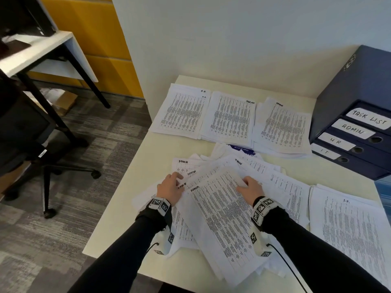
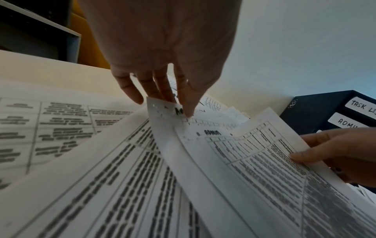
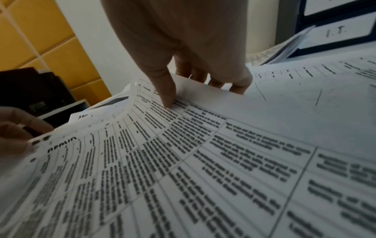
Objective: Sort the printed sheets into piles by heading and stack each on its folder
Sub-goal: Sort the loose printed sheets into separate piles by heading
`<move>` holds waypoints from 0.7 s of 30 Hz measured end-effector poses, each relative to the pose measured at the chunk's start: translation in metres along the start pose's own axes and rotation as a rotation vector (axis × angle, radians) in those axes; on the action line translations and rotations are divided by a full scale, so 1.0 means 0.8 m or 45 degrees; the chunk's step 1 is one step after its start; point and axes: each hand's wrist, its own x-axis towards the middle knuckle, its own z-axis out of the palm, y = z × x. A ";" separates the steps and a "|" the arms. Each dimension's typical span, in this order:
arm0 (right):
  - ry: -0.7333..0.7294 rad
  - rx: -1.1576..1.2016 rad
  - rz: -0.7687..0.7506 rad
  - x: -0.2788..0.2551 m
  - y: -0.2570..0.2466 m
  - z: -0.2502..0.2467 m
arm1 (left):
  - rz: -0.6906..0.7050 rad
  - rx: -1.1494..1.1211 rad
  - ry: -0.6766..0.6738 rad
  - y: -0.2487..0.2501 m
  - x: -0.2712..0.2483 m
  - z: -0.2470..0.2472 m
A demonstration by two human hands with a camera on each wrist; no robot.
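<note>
Right now the right hand (image 1: 251,187) pinches the far edge of a top ADMIN sheet (image 1: 222,210) on the near loose heap, while the left hand (image 1: 169,187) pinches another's corner. Thin and floppy, it likely handles best gripped at opposite edges.

Bright, even room light in the head view; dimmer wrist views, edge-warped, print blurred near the lens.

- Both arms wore long, close-fitting black sleeves (image 1: 131,246) down to the wrists.
- Each wrist carried a white band (image 1: 159,205) printed with black-and-white square tags.
- A white unit (image 1: 257,240) with more tags sat under the right forearm, at 6 o'clock from its band.
- Thin black cables (image 1: 283,261) trailed from both units.
</note>
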 end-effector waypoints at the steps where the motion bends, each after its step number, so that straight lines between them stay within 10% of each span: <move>1: 0.003 0.038 -0.003 0.000 0.000 0.000 | 0.010 -0.013 -0.016 0.001 0.002 -0.002; 21: -0.003 0.140 0.057 0.002 0.014 -0.009 | 0.167 0.022 0.035 0.010 0.030 0.006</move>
